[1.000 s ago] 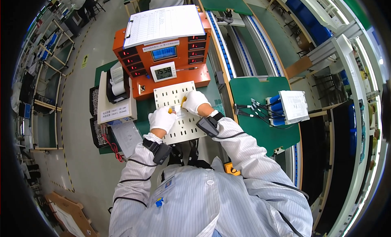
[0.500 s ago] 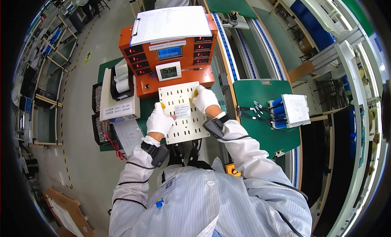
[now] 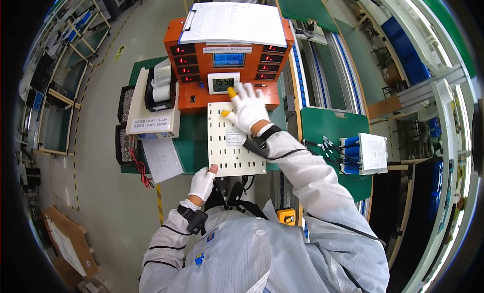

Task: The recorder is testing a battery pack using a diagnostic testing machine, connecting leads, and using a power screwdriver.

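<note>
A cream slotted plate (image 3: 222, 161) with a small paper label lies flat before the orange instrument box (image 3: 201, 99). My left hand (image 3: 201, 186), in a white glove with the thumb tip bare, is closed at the plate's near left corner; its thumb rests on the edge and the other fingers are partly hidden. My right hand (image 3: 248, 109), gloved with yellow finger covers, is open with fingers spread over the plate's far part. Its fingertips reach up beside the white digital clock (image 3: 223, 83). The right hand hides part of the plate and of a pen (image 3: 260, 85).
A clipboard (image 3: 234, 21) with paper lies atop the box. Left stand a cream holder (image 3: 151, 124) with a paper roll, black bins (image 3: 123, 142) of small parts and red leads (image 3: 143, 178). Blue cylinders (image 3: 350, 154) with black cables sit on the green board (image 3: 330, 120) at right.
My left hand has slid from the plate's left side to its near corner. My right hand has left the plate's right edge and spread open toward the clock. The whole view has shifted slightly.
</note>
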